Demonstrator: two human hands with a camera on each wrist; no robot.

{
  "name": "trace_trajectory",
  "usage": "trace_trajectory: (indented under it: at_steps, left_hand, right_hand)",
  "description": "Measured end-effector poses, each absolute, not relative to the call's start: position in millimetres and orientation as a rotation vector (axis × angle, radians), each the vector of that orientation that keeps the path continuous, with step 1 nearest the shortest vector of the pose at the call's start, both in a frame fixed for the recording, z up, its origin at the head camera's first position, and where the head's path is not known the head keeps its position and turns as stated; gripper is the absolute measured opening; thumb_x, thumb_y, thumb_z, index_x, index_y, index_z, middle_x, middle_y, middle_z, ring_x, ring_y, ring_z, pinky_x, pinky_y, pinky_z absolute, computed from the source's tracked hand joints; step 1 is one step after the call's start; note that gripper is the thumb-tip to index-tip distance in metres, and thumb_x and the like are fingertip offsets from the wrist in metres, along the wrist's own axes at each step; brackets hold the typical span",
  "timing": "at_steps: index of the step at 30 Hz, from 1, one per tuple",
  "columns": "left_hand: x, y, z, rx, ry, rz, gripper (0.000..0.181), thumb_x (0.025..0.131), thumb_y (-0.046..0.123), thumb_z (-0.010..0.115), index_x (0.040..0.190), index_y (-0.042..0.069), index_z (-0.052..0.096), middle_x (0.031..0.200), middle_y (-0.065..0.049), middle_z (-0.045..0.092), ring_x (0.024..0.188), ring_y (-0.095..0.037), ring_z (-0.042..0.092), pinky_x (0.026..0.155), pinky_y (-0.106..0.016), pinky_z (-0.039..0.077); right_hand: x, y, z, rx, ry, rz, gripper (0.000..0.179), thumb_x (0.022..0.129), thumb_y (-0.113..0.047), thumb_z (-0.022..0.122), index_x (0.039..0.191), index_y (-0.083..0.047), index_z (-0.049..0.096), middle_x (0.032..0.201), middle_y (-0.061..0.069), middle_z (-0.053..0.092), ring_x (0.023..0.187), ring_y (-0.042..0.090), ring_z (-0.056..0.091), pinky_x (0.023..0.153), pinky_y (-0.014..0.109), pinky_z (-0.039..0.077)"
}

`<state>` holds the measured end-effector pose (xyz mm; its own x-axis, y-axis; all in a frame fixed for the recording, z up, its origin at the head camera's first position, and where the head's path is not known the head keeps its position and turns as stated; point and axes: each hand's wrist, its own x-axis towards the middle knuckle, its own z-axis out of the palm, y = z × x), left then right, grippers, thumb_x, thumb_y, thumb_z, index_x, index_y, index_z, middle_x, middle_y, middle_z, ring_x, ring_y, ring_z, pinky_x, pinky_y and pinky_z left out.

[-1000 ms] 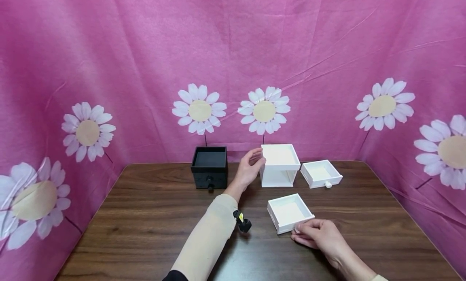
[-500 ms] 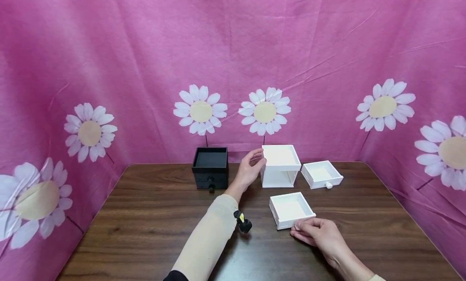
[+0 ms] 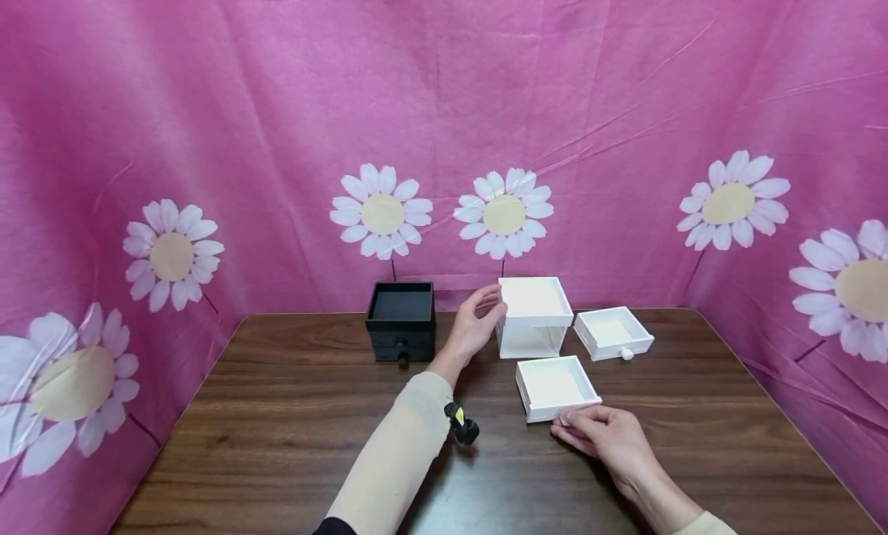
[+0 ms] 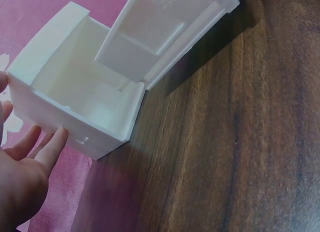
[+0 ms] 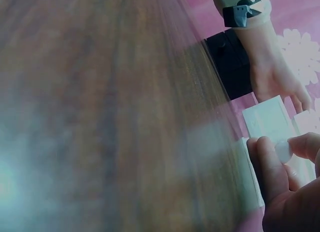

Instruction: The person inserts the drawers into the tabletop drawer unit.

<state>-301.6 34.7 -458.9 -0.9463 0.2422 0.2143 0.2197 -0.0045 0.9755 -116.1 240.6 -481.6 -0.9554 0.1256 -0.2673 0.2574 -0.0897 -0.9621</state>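
Pinching the round knob (image 5: 284, 150) of a white drawer (image 3: 555, 387) between thumb and fingers, the right hand (image 3: 616, 441) holds that drawer just in front of the open face of a white cabinet (image 3: 534, 317) on the wooden table (image 3: 277, 419). Well apart from it, the left hand (image 3: 473, 325) has its fingers extended against the cabinet's left side, touching without gripping, apparently to steady it. Judging by this, the step in hand is lining the drawer up with the opening; whether its far edge is over the sill, I cannot tell. The next move seems to call for squaring the drawer, which sits slightly askew, keeping it level, and pushing by the knob while the left hand braces the cabinet. A second white drawer (image 3: 613, 333) lies right of the cabinet, out of its slot, and a black drawer chest (image 3: 401, 319) stands to the left.
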Motion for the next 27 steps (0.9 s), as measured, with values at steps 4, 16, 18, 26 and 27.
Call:
trace_trajectory:
  at_steps: [4,16,18,26,27]
  left_hand:
    - [-302.3,34.3,-459.7,0.516,2.198,2.167,0.045,0.105,0.015,0.068,0.149,0.008,0.063,0.146,-0.024,0.064,0.137,-0.042,0.061,0.116,-0.052,0.054]
    - [-301.4,33.5,-459.9,0.515,2.207,2.147,0.045,0.106,0.015,0.068,0.150,0.007,0.062,0.146,-0.023,0.064,0.138,-0.042,0.060,0.117,-0.051,0.054]
    - [-301.2,33.4,-459.0,0.511,2.209,2.140,0.045,0.106,0.016,0.068,0.150,0.009,0.062,0.146,-0.022,0.064,0.138,-0.041,0.060,0.116,-0.051,0.055]
    - [-301.8,34.4,-457.8,0.510,2.220,2.129,0.045,0.106,0.017,0.068,0.150,0.011,0.063,0.145,-0.019,0.065,0.137,-0.036,0.062,0.116,-0.049,0.055]
    - [-302.1,34.6,-457.9,0.513,2.221,2.129,0.045,0.105,0.017,0.068,0.150,0.010,0.063,0.145,-0.019,0.065,0.137,-0.036,0.062,0.116,-0.049,0.055]
  right_hand:
    - [-121.1,238.0,-481.7,0.431,2.052,-2.226,0.014,0.105,0.005,0.061,0.106,0.016,0.070,0.098,0.011,0.080,0.090,0.018,0.082,0.091,0.031,0.067]
    - [-131.7,230.3,-483.3,0.430,2.040,-2.250,0.014,0.105,0.005,0.062,0.106,0.017,0.069,0.098,0.010,0.078,0.089,0.018,0.081,0.091,0.032,0.067]
    - [-133.5,228.8,-482.6,0.429,2.042,-2.258,0.014,0.105,0.005,0.062,0.105,0.017,0.069,0.098,0.009,0.077,0.089,0.018,0.082,0.091,0.032,0.067]
    - [-139.2,225.4,-480.3,0.434,2.064,-2.255,0.016,0.106,0.005,0.060,0.111,0.017,0.068,0.094,0.012,0.080,0.087,0.015,0.081,0.089,0.032,0.068]
    - [-139.8,225.3,-480.3,0.435,2.062,-2.255,0.015,0.106,0.005,0.060,0.111,0.017,0.068,0.094,0.011,0.080,0.087,0.015,0.081,0.089,0.032,0.068]
